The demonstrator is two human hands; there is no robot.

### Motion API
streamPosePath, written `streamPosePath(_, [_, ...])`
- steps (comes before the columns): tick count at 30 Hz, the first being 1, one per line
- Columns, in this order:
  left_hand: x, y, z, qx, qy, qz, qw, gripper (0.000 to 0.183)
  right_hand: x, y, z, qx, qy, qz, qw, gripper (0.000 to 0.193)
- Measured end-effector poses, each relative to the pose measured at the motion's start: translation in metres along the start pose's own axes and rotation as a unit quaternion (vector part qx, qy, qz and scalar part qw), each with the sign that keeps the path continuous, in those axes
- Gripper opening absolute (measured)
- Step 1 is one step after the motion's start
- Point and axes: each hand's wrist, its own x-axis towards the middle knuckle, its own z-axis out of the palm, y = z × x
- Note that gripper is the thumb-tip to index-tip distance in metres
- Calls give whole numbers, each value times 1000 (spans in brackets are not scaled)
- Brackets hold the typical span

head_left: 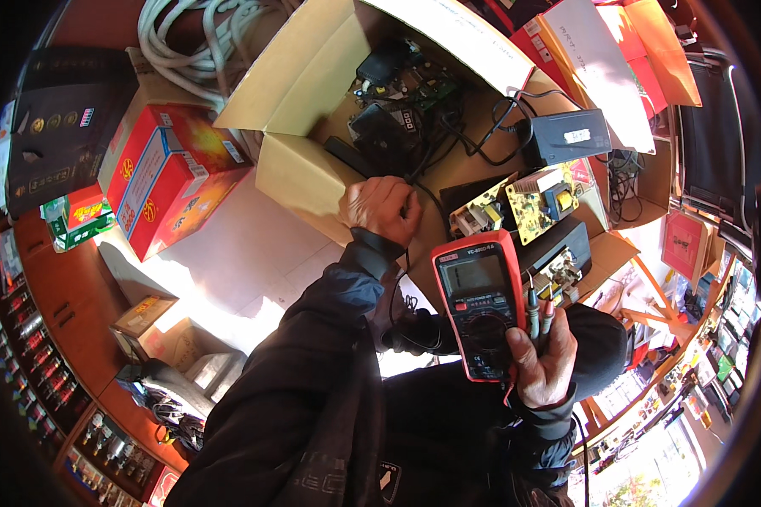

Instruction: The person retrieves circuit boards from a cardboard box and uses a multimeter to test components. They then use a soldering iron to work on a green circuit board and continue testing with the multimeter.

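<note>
My right hand (547, 363) is closed round the lower side of a red and dark grey digital multimeter (480, 308), its screen facing up. Two test probes (539, 314) stand beside the meter in the same grip, tips upward. My left hand (383, 209) is curled into a fist at the near edge of an open cardboard box (300, 182); what it grips, if anything, is hidden. A black cable (407, 258) runs just below that fist. Inside the box lie black power adapters (386, 135) and tangled cords. Circuit boards (543, 203) lie just beyond the meter.
A black adapter (569, 137) with a white label rests at the box's right side. Red cartons (173, 182) and a coil of pale hose (216, 42) are at the left. Wooden cabinets (76, 313) line the left; a cluttered shelf (693, 355) curves along the right.
</note>
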Motion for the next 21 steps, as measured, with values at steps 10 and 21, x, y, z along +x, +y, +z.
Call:
streamPosePath(10, [-1, -1, -1, -10, -15, -17, 1000, 10, 0, 1, 0, 4, -5, -5, 1000, 37])
streamPosePath(21, [0, 0, -4, -8, -19, -28, 999, 9, 1, 0, 4, 18, 4, 34, 999, 36])
